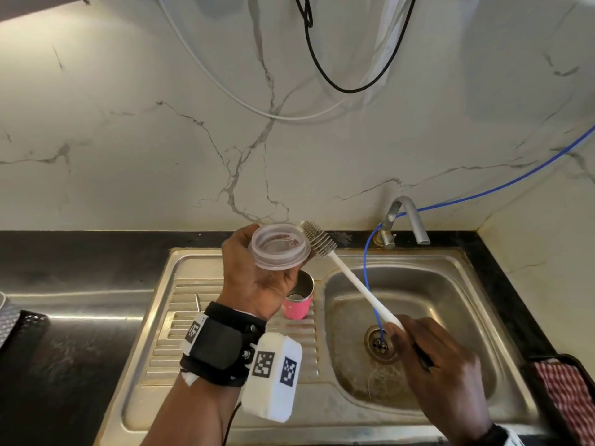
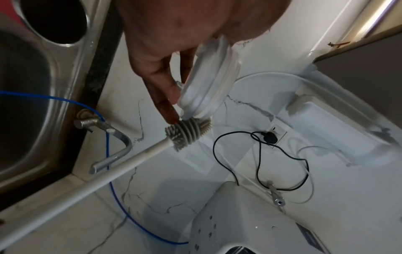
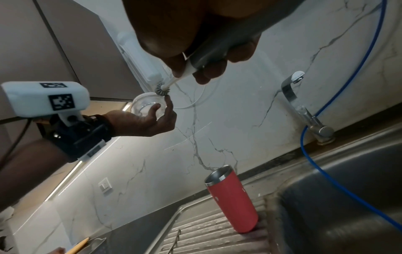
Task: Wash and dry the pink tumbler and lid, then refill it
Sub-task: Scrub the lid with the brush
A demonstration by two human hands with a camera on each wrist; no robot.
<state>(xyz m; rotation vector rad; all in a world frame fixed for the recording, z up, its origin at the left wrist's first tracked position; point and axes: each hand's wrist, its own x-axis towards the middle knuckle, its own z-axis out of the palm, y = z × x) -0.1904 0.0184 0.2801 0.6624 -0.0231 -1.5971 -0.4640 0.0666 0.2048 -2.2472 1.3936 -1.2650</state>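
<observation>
The lid (image 1: 279, 246), clear plastic, is held up over the draining board in the left hand (image 1: 257, 278), fingers curled round its rim with the open underside tipped toward the person. The tumbler (image 1: 298, 300) stands upright and uncapped on the ribbed draining board below that hand, just beside the sink (image 1: 450, 284). The right hand (image 1: 441, 358) grasps the far end of a long white brush (image 1: 354, 284), whose grey ribbed head touches the lid's outer edge, close to a fingertip (image 2: 172, 116) of the left hand.

This looks like the scrubbing of the lid, and the head sits on the rim rather than inside. To do it well, I'd say bring the bristles into the hollow and work them round the threaded groove, turning the lid a little at a time so every part passes under the brush. Holding the handle so far back gives little control; a grip nearer the head would steady it. The tap (image 1: 409, 220) shows no water running, so rinsing over the basin seems yet to come.
</observation>
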